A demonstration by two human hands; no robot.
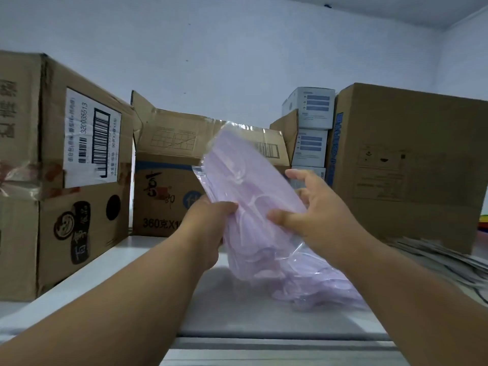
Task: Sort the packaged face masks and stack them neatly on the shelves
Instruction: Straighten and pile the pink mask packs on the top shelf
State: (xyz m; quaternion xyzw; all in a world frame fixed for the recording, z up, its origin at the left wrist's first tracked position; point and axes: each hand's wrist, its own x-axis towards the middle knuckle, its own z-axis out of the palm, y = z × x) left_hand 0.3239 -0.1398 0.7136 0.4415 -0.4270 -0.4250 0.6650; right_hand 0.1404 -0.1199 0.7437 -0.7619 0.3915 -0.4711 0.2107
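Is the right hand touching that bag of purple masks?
Touching. The head view shows the right hand gripping the bag of purple masks, its thumb pressed on the plastic.

Between the hands, glossy clear plastic wraps the lilac cloth-like mask pack; matt brown cardboard boxes beyond.

Left box cut off by frame edge; middle box print partly hidden behind mask pack; pack's bottom blurred.

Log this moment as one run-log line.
phase: placing | left hand: gripping purple mask pack | right hand: gripping same pack | pack: tilted above shelf | stacked: not yet
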